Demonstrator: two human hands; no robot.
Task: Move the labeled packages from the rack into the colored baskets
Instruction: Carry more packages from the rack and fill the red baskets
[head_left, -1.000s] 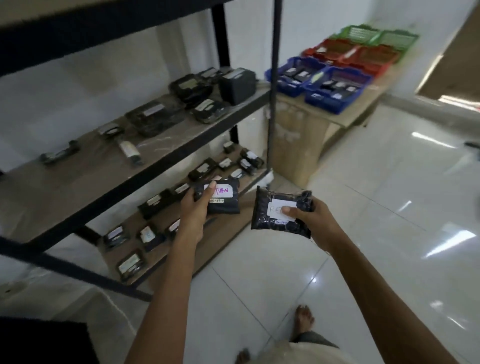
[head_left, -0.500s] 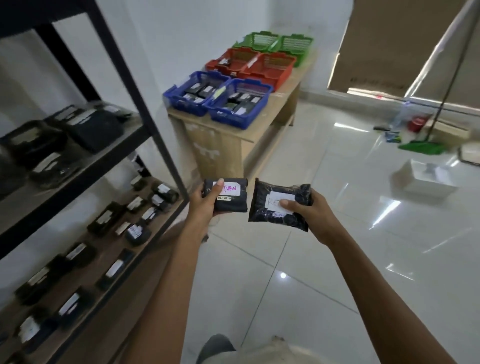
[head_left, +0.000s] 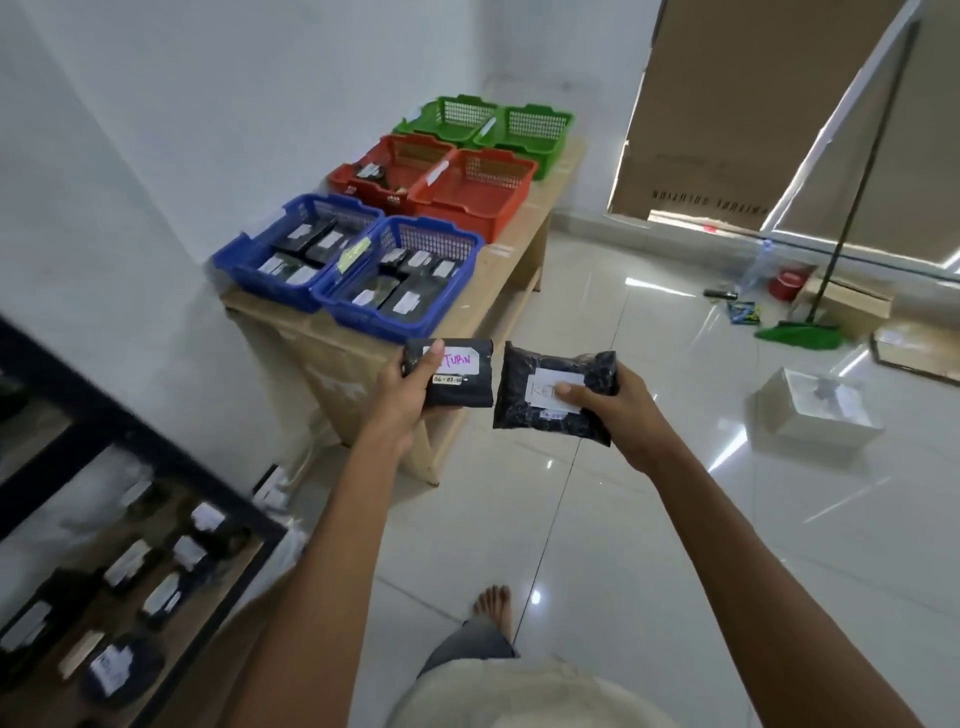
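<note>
My left hand grips a small black package with a white label in purple writing. My right hand holds a larger black bubble-wrap package, thumb on its white label. Both packages hang in the air just in front of the wooden table. On the table stand two blue baskets with several black packages, two red baskets, one with a package, and two green baskets. The black rack is at the lower left with several labeled packages on its shelf.
White wall runs along the left behind the table. On the glossy tiled floor to the right lie a white box, a green broom, a red tub and cardboard sheets. My bare foot is on the tiles below.
The view has swung right from the rack to the basket table, which is now nearer. Both hands keep holding their packages in front of me.
</note>
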